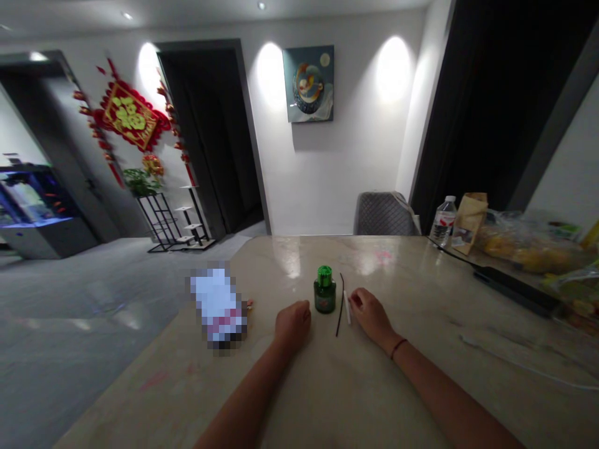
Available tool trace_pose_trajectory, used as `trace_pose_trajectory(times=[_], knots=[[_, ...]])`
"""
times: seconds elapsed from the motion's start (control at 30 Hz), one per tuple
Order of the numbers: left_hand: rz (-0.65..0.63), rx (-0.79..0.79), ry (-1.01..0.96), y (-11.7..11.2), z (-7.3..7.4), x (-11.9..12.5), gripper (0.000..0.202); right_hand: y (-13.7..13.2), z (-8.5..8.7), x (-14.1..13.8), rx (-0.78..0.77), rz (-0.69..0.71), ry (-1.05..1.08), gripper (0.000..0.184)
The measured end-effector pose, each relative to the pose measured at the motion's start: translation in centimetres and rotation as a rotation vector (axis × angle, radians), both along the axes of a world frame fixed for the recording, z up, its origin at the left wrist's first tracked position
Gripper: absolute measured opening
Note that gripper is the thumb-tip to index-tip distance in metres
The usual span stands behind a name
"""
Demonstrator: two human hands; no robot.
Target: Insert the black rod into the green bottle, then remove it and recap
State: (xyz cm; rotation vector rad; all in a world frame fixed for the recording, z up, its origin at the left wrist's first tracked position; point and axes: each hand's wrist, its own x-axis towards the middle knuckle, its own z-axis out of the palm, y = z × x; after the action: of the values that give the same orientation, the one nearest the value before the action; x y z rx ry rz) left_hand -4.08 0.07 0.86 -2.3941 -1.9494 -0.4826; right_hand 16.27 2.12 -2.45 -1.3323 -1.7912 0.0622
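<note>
My left hand (pixel 293 324) rests on the pale marble tabletop (pixel 355 386) as a loose fist, holding nothing I can see. Just beyond it stands a small dark green bottle (pixel 324 292) with a bright green cap. My right hand (pixel 369 315) lies to the right of the bottle, its fingers curled. Nearly touching those fingers is a thin white stick (pixel 347 307), with a thin black wire (pixel 339 308) curving beside it. To the left of my left hand lies a pixelated white package (pixel 218 305), its details blurred out.
A plastic water bottle (pixel 443 222), a brown paper bag (pixel 469 222) and a plastic bag of yellow food (pixel 526 244) stand at the table's far right, beside a long black object (pixel 515 290). A white cable (pixel 515 358) lies nearby. A grey chair (pixel 384 214) stands behind the table.
</note>
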Motion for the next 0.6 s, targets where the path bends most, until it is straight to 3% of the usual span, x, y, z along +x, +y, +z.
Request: trace_pose_trajectory(times=[0.17,0.3,0.37,0.43,0.5,0.6], knots=[[-0.057,-0.026,0.018,-0.2,0.6,0.1,0.019,-0.9,0.8,0.6,0.063,-0.008,-0.171,0.014],[-0.129,-0.01,-0.064,-1.0,1.7,0.3,0.033,-2.6,1.8,1.7,-0.012,0.177,-0.322,0.019],[-0.219,-0.026,-0.231,-1.8,1.9,0.3,0.043,-3.7,2.4,1.6,-0.135,0.314,-0.222,0.019],[-0.258,-0.093,-0.484,-2.6,1.8,0.5,0.053,-4.5,2.8,1.0,-0.372,0.456,0.064,0.032],[-0.225,-0.325,-0.877,-3.2,1.4,0.6,0.06,-5.0,2.9,0.1,-0.667,0.589,0.366,0.051],[-0.373,-0.962,-1.364,-3.5,0.7,0.4,0.064,-5.1,2.4,-1.2,-1.126,0.897,0.663,0.063]])
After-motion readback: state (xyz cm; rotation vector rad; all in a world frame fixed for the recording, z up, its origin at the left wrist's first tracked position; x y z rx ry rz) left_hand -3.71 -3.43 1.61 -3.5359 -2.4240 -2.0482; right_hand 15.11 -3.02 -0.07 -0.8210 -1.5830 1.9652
